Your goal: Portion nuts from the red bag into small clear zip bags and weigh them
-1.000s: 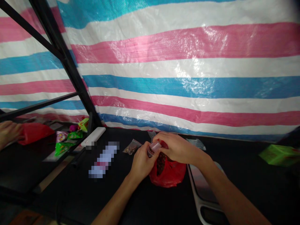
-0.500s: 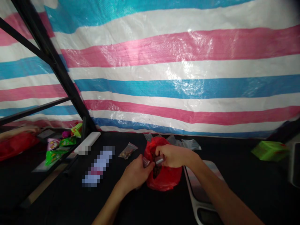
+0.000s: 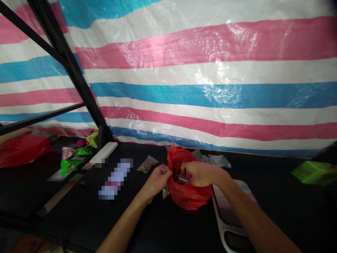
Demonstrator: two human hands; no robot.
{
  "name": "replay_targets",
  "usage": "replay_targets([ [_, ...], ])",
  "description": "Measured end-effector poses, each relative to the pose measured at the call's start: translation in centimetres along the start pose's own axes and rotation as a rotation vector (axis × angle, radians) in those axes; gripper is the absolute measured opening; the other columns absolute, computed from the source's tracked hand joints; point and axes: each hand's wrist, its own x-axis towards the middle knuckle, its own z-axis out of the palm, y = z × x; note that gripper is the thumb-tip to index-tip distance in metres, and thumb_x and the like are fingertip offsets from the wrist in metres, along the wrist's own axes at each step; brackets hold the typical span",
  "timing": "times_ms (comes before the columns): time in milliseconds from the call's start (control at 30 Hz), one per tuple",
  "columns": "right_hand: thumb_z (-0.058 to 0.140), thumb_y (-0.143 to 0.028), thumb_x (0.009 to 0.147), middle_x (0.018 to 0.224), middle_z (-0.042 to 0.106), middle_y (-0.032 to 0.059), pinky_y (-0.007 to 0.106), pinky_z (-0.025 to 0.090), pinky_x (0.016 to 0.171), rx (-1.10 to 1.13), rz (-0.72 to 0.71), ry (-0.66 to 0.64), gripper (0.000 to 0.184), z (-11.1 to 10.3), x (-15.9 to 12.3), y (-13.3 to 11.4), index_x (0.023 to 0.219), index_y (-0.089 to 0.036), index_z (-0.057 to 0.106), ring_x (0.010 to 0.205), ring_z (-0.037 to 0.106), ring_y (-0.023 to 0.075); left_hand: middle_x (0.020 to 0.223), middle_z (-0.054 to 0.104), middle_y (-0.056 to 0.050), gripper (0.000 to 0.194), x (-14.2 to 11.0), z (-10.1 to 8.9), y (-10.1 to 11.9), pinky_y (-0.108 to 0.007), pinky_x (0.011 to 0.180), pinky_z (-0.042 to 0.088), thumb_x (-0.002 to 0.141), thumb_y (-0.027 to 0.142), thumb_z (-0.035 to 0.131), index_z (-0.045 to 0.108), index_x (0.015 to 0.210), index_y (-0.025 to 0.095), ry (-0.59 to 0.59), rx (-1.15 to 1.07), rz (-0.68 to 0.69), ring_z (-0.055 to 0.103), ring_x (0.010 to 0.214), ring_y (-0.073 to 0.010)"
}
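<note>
A red plastic bag (image 3: 191,197) stands open on the black table, with dark brown loose bits inside. My right hand (image 3: 200,173) reaches into its mouth with the fingers closed on a small silvery metal piece (image 3: 183,179), whose full shape is hidden. At the bag's left edge my left hand (image 3: 157,181) is closed on a small clear plastic bag (image 3: 165,192), which hangs below the fingers with some brownish bits in it. Left of the hands lies another small zip bag (image 3: 147,164) with similar brown contents.
A kitchen scale (image 3: 223,225) sits under my right forearm. Clear bags (image 3: 219,161) lie behind the red bag. At right is a green box (image 3: 314,173). On the left are a blurred-out strip (image 3: 116,179), a white bar (image 3: 105,153), snack packets (image 3: 70,166) and a black frame (image 3: 76,84).
My left hand has moved slightly away from the red bag's mouth, and the small bag's contents now show below it. The right hand stays in the red bag. The view has shifted a little.
</note>
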Motion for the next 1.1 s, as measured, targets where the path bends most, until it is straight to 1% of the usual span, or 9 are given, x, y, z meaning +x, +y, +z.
replay_targets([
  [67, 0.074, -0.024, 0.075, 0.090, 0.077, 0.0047, 0.025, 0.039, 0.055, -0.020, 0.029, 0.024, 0.030, 0.2, 0.2, 0.0, 0.105, -0.019, 0.071, 0.073, 0.067, 0.0193, 0.071, 0.061, 0.002, 0.015, 0.2, 0.0, -0.2, -0.023, 0.060, 0.041, 0.082, 0.031, 0.062, 0.059, 0.077, 0.018, 0.052, 0.041, 0.019, 0.055, 0.063, -0.0130],
  [200, 0.072, -0.026, 0.078, 0.091, 0.077, 0.0065, 0.027, 0.040, 0.060, -0.049, 0.028, 0.074, 0.025, 0.7, 0.5, 0.0, 0.103, -0.020, 0.072, 0.078, 0.070, 0.0217, 0.068, 0.060, 0.002, 0.014, 0.6, -0.1, -0.7, -0.022, 0.057, 0.038, 0.081, 0.029, 0.063, 0.057, 0.073, 0.019, 0.148, 0.119, 0.064, 0.054, 0.061, -0.0124],
  [367, 0.072, -0.030, 0.080, 0.100, 0.077, 0.0096, 0.029, 0.044, 0.070, -0.084, -0.005, 0.151, 0.028, 1.2, 1.1, -0.1, 0.105, -0.020, 0.071, 0.090, 0.071, 0.0255, 0.066, 0.058, 0.003, 0.017, 0.5, 0.0, -0.5, -0.022, 0.055, 0.037, 0.080, 0.032, 0.066, 0.057, 0.073, 0.019, 0.141, 0.052, 0.023, 0.052, 0.058, -0.0117],
  [467, 0.067, -0.021, 0.081, 0.106, 0.076, 0.0102, 0.029, 0.043, 0.072, -0.103, -0.023, 0.184, 0.026, 1.3, 1.3, 0.0, 0.106, -0.020, 0.070, 0.095, 0.071, 0.0259, 0.065, 0.056, 0.004, 0.018, 0.4, 0.1, 0.0, -0.021, 0.055, 0.037, 0.079, 0.033, 0.066, 0.056, 0.074, 0.019, 0.143, -0.063, 0.018, 0.050, 0.056, -0.0102],
  [600, 0.061, -0.009, 0.076, 0.103, 0.077, 0.0091, 0.027, 0.043, 0.071, -0.106, -0.034, 0.194, 0.034, 1.2, 1.2, 0.1, 0.108, -0.020, 0.068, 0.092, 0.072, 0.0233, 0.065, 0.053, 0.005, 0.022, 0.4, 0.3, 0.3, -0.022, 0.058, 0.039, 0.074, 0.034, 0.068, 0.051, 0.072, 0.020, 0.147, -0.259, -0.011, 0.050, 0.057, -0.0098],
  [767, 0.068, -0.018, 0.077, 0.102, 0.076, 0.0082, 0.027, 0.044, 0.073, -0.066, -0.045, 0.204, 0.028, 1.1, 1.2, 0.4, 0.105, -0.021, 0.067, 0.092, 0.072, 0.0235, 0.068, 0.056, 0.005, 0.021, 0.3, 0.1, 0.3, -0.023, 0.063, 0.041, 0.075, 0.033, 0.070, 0.055, 0.076, 0.019, 0.110, -0.253, -0.012, 0.052, 0.061, -0.0104],
  [933, 0.067, -0.023, 0.079, 0.099, 0.075, 0.0076, 0.028, 0.044, 0.071, -0.033, -0.044, 0.230, 0.026, 1.0, 1.2, 0.3, 0.104, -0.021, 0.064, 0.089, 0.070, 0.0233, 0.068, 0.054, 0.005, 0.023, 0.4, 0.0, 0.2, -0.022, 0.063, 0.041, 0.075, 0.035, 0.071, 0.054, 0.076, 0.019, 0.126, -0.319, -0.014, 0.052, 0.062, -0.0106],
  [1033, 0.066, -0.022, 0.078, 0.097, 0.075, 0.0067, 0.027, 0.042, 0.070, -0.015, -0.064, 0.245, 0.025, 0.7, 1.0, 0.3, 0.103, -0.021, 0.062, 0.087, 0.069, 0.0223, 0.070, 0.054, 0.005, 0.024, 0.7, -0.1, 0.0, -0.023, 0.064, 0.041, 0.079, 0.039, 0.069, 0.055, 0.078, 0.020, 0.143, -0.224, 0.060, 0.053, 0.064, -0.0116],
  [1100, 0.065, -0.021, 0.078, 0.097, 0.075, 0.0056, 0.027, 0.042, 0.069, -0.002, -0.064, 0.241, 0.027, 0.3, 0.8, 0.5, 0.105, -0.021, 0.062, 0.086, 0.069, 0.0218, 0.073, 0.055, 0.003, 0.022, 0.9, -0.2, -0.1, -0.025, 0.067, 0.042, 0.083, 0.040, 0.067, 0.056, 0.079, 0.020, 0.193, -0.048, 0.171, 0.054, 0.067, -0.0131],
])
